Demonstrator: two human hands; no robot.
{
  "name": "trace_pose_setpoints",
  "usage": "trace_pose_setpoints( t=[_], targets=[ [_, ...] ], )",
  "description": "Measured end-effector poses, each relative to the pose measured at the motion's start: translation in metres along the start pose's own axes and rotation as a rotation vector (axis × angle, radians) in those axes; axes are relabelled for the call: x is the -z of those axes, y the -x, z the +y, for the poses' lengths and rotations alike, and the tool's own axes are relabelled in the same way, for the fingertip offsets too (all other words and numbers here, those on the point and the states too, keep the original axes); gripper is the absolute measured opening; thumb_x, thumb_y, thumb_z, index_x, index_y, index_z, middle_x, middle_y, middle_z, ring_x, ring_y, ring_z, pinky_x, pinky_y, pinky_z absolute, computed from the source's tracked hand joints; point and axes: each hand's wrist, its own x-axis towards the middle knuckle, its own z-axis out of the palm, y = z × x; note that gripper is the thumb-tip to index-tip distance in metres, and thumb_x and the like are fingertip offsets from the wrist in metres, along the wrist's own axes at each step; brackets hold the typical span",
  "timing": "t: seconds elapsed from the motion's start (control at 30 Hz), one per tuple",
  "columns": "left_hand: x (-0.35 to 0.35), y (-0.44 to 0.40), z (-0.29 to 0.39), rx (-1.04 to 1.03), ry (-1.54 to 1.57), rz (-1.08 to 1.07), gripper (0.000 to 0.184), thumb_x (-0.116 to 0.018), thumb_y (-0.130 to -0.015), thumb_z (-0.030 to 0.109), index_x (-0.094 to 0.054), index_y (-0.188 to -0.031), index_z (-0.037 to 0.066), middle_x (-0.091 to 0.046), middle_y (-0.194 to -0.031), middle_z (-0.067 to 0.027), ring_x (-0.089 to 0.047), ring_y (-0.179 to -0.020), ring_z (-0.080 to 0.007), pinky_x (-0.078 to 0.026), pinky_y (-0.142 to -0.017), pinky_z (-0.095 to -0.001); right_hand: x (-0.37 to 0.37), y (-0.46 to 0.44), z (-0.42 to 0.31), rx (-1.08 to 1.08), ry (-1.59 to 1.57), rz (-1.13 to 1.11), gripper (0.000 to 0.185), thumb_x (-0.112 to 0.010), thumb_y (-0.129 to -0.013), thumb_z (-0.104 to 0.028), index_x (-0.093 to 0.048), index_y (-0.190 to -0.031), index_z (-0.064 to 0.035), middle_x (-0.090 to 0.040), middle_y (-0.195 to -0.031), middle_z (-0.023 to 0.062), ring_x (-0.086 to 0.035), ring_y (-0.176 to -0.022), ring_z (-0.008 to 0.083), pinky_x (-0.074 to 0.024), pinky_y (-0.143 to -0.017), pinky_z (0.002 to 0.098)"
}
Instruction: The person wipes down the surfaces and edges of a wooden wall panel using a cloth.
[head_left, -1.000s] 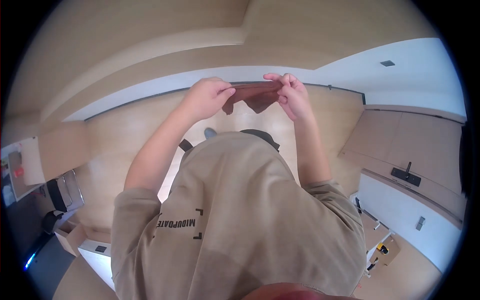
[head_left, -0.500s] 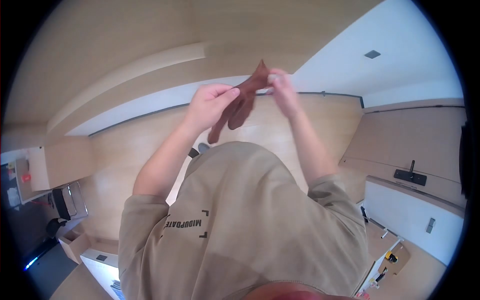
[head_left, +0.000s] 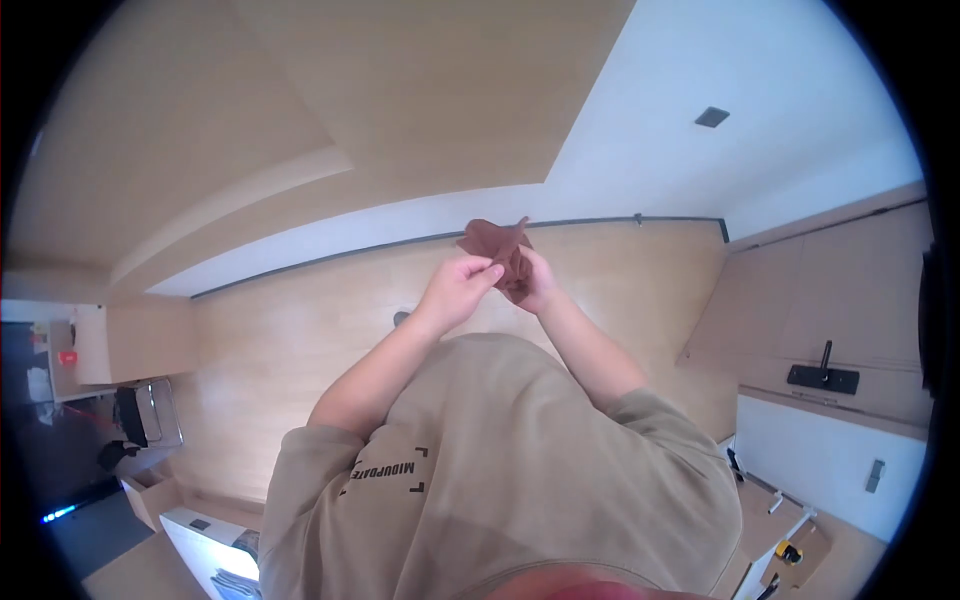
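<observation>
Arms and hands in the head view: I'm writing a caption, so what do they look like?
The left hand and right hand are ungloved, and the forearms are bare. Loose, short khaki sleeves end near the elbows. The shirt carries dark lettering.

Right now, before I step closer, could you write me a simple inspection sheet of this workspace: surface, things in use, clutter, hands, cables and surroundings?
Surface: pale floor below the hands; no worktop under them.
Things in use: brown cloth, bunched and held in the air.
Clutter: small yellow-and-black item at lower right and red item at left, both too small to identify.
Hands: left hand pinches the cloth; right hand also holds it, fingers partly hidden.
Cables: nothing seen for certain.
Surroundings: white wall ahead and to the right; door with black handle at right.
</observation>
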Motion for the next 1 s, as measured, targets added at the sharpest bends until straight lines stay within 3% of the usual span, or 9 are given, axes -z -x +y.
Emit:
trace_pose_setpoints(
  t=[0.13,0.17,0.27,0.33,0.5,0.6,0.8,0.9,1.0],
  targets=[
    [0.003,-0.002,-0.018,0.066,0.006,0.077,0.026,-0.059,-0.098,0.016,-0.066,-0.114,-0.003,-0.068,-0.093,-0.0025,-0.058,-0.087,-0.0071,-0.046,-0.08,-0.0239,0.003,-0.008,-0.004,0.158,-0.208,0.108,0.051,-0.04,-0.1,-0.03,-0.042,-0.145,-0.006,-0.051,-0.142,0.0114,-0.052,-0.127,0.0229,-0.0481,-0.095,0.0331],
    [0.002,-0.006,-0.024,-0.012,0.026,0.103,0.027,-0.055,-0.1,0.017,-0.065,-0.117,-0.002,-0.06,-0.077,0.0032,-0.05,-0.071,-0.0039,-0.041,-0.064,-0.0214,0.018,-0.014,-0.004,0.216,-0.195,-0.015,0.051,-0.044,-0.099,-0.03,-0.042,-0.144,-0.0044,-0.051,-0.14,0.0136,-0.05,-0.129,0.0233,-0.0456,-0.101,0.0369],
    [0.006,-0.013,-0.028,-0.016,0.06,0.154,0.029,-0.049,-0.103,0.018,-0.063,-0.119,0.0,-0.045,-0.068,0.0072,-0.037,-0.058,-0.0028,-0.029,-0.052,-0.0213,0.051,-0.026,-0.013,0.217,-0.316,0.183,0.051,-0.044,-0.099,-0.033,-0.043,-0.141,-0.0028,-0.053,-0.139,0.0149,-0.053,-0.125,0.0275,-0.0448,-0.103,0.0397],
    [0.01,-0.023,-0.033,-0.04,0.088,0.145,0.03,-0.044,-0.105,0.019,-0.06,-0.122,0.001,-0.035,-0.064,0.0088,-0.027,-0.051,-0.0029,-0.022,-0.046,-0.0217,0.066,-0.034,-0.035,0.312,-0.223,0.146,0.05,-0.043,-0.1,-0.033,-0.044,-0.14,-0.0025,-0.056,-0.134,0.0151,-0.055,-0.121,0.0278,-0.0444,-0.103,0.04],
    [0.012,-0.065,-0.017,0.036,0.16,0.085,0.023,-0.041,-0.105,0.017,-0.054,-0.119,0.004,-0.033,-0.062,0.0063,-0.027,-0.05,-0.0042,-0.023,-0.046,-0.0216,0.074,-0.037,-0.088,0.366,-0.187,0.388,0.051,-0.04,-0.101,-0.036,-0.045,-0.141,-0.0042,-0.056,-0.135,0.0121,-0.056,-0.12,0.0245,-0.0436,-0.101,0.0383],
    [0.016,-0.082,0.002,0.088,0.289,0.037,0.02,-0.04,-0.106,0.017,-0.053,-0.113,0.004,-0.035,-0.061,0.0047,-0.029,-0.051,-0.0047,-0.024,-0.045,-0.0218,0.113,-0.047,-0.09,0.43,-0.133,0.393,0.049,-0.04,-0.101,-0.033,-0.046,-0.14,-0.0055,-0.059,-0.132,0.011,-0.058,-0.118,0.0234,-0.0457,-0.096,0.0367],
    [0.035,-0.106,-0.007,0.049,0.218,0.076,0.022,-0.044,-0.105,0.022,-0.057,-0.111,0.005,-0.043,-0.064,0.0037,-0.039,-0.057,-0.004,-0.03,-0.05,-0.0216,0.184,-0.086,-0.098,0.471,-0.228,0.727,0.032,-0.049,-0.099,-0.016,-0.053,-0.128,-0.0009,-0.066,-0.114,0.0131,-0.066,-0.1,0.0262,-0.0542,-0.084,0.0385],
    [0.028,-0.13,0.002,-0.158,-0.012,0.157,0.02,-0.046,-0.104,0.018,-0.06,-0.106,0.004,-0.047,-0.064,-0.0001,-0.044,-0.057,-0.0098,-0.034,-0.052,-0.0246,0.187,-0.107,-0.117,0.402,-0.146,0.81,0.03,-0.057,-0.095,-0.012,-0.057,-0.122,0.002,-0.066,-0.11,0.0129,-0.066,-0.096,0.0241,-0.0544,-0.08,0.0377],
    [0.02,-0.181,0.039,-0.858,-0.589,0.267,0.018,-0.049,-0.102,0.014,-0.062,-0.101,0.003,-0.05,-0.067,-0.0046,-0.049,-0.06,-0.0181,-0.038,-0.056,-0.0289,0.198,-0.134,-0.126,0.329,-0.055,0.832,0.03,-0.06,-0.093,-0.011,-0.059,-0.117,0.0061,-0.066,-0.107,0.0138,-0.065,-0.094,0.0238,-0.0538,-0.078,0.0375]
  ],
)
